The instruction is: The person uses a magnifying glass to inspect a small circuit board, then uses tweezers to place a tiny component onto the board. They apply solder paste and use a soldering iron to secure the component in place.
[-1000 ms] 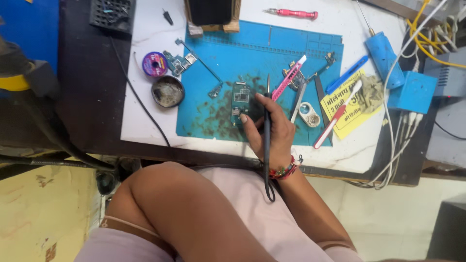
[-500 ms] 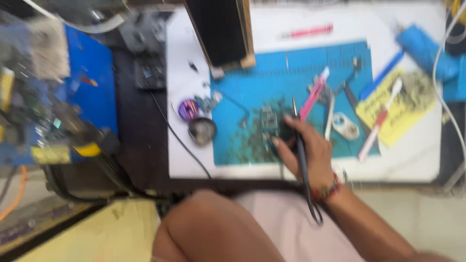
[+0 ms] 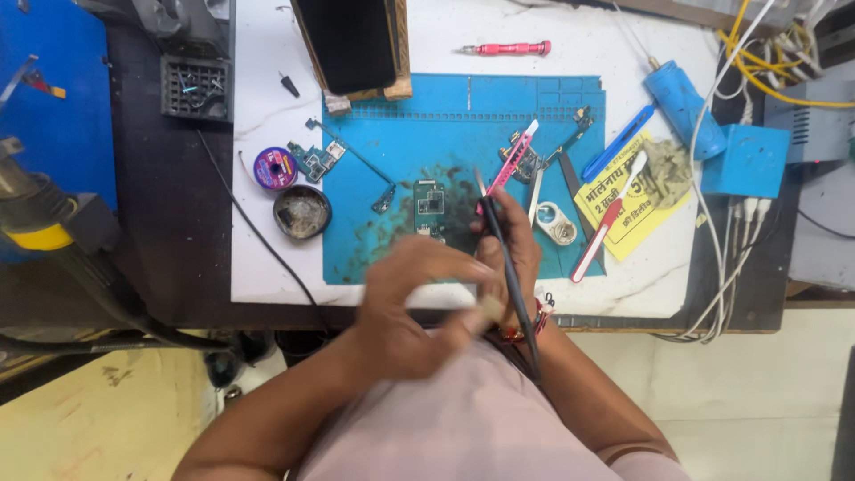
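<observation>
The slim black soldering iron (image 3: 506, 258) lies in the grasp of the right hand (image 3: 508, 254), its fingers wrapped around the handle, and its tip points up over the soiled middle of the blue rubber work mat (image 3: 552, 116). Its dark cord runs back down across the wrist, past a red beaded bracelet (image 3: 534, 322). Just left of the tip lies a small green circuit board (image 3: 429, 200) on the mat, apart from the iron. The left hand (image 3: 405, 303) hovers blurred in front of the right wrist, fingers curled and pinching something small and pale at the fingertips; what it is cannot be told. Right of the iron lie a pink-handled tool (image 3: 512, 160), metal tweezers (image 3: 534, 196), a small round white tin (image 3: 559, 227) and a red and white stick tool (image 3: 606, 227) across a yellow printed paper slip (image 3: 623, 200). Left of the mat sit a round dark tin (image 3: 302, 212), a purple spool of wire (image 3: 274, 167) and a second small circuit board (image 3: 316, 160). At the far edge of the white tabletop (image 3: 267, 258) rest a red screwdriver (image 3: 508, 48) and a dark phone propped on a wooden stand (image 3: 352, 40); a blue cylinder (image 3: 684, 107) lies at the right
</observation>
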